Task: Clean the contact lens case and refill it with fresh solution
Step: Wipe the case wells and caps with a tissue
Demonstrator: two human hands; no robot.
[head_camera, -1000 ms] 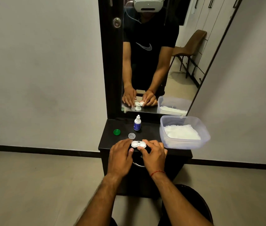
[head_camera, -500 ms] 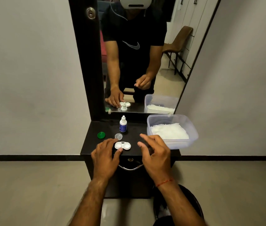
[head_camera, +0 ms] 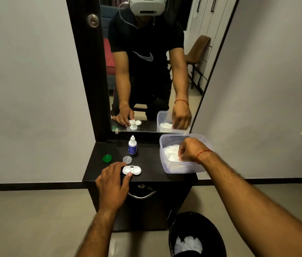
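We see the contact lens case [head_camera: 131,170], white with two round wells, lying flat near the front edge of the dark counter [head_camera: 150,164], left of its middle. Our left hand [head_camera: 112,184] rests at the front left edge, its fingers spread; the thumb tip and a fingertip touch the left well of the case, steadying it rather than closing around it, so this grip is loose and unclenched.

Our right hand [head_camera: 190,150], with a red thread at the wrist, reaches into the clear plastic tub [head_camera: 167,169] that sits on the right side of the counter and overhangs its right edge. The fingers are curled down onto the white tissues [head_camera: 170,153] inside; the grip looks pinched on them, though the fingertips are hidden from us.

Toward the back edge stands the small solution bottle [head_camera: 132,145], upright, white with a blue label; its writing is too small for us to read. Just in front of it lies a small clear cap [head_camera: 127,159], close behind the case, and a green cap [head_camera: 107,158] lies near the left edge.

The mirror [head_camera: 152,71] behind the counter reflects a black shirt bearing a grey swoosh logo. On the floor at the front right stands a black bin [head_camera: 198,219] with crumpled white tissue inside.
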